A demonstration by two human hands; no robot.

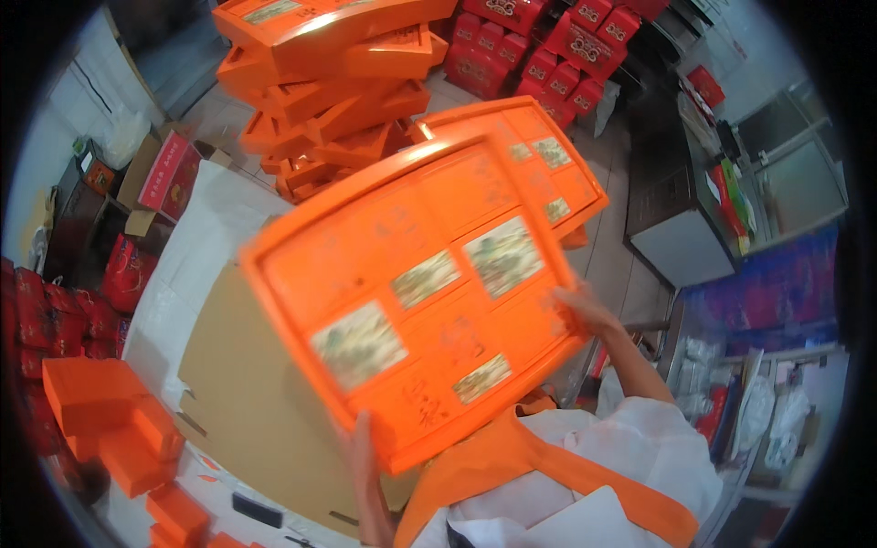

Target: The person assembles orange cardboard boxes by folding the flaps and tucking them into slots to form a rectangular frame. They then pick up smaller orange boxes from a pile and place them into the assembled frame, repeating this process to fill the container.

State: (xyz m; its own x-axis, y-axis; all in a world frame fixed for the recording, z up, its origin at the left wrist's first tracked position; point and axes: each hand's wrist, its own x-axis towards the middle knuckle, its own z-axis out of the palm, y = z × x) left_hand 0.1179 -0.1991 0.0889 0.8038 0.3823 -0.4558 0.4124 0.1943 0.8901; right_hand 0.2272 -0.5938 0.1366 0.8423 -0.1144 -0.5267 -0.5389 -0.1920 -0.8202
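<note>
With our left hand point(362, 449) and right hand point(585, 306) clamped on opposite sides of the orange box point(427, 306), held up before us, we should grip evenly lest its far end, beyond our hold, dip.

A head-worn fisheye looks down, close above the orange tray point(457, 433).

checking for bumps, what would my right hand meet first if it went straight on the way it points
The large orange box it already holds: the right hand points up and left in the picture, onto the box's edge. Depth is unclear beyond that.
</note>
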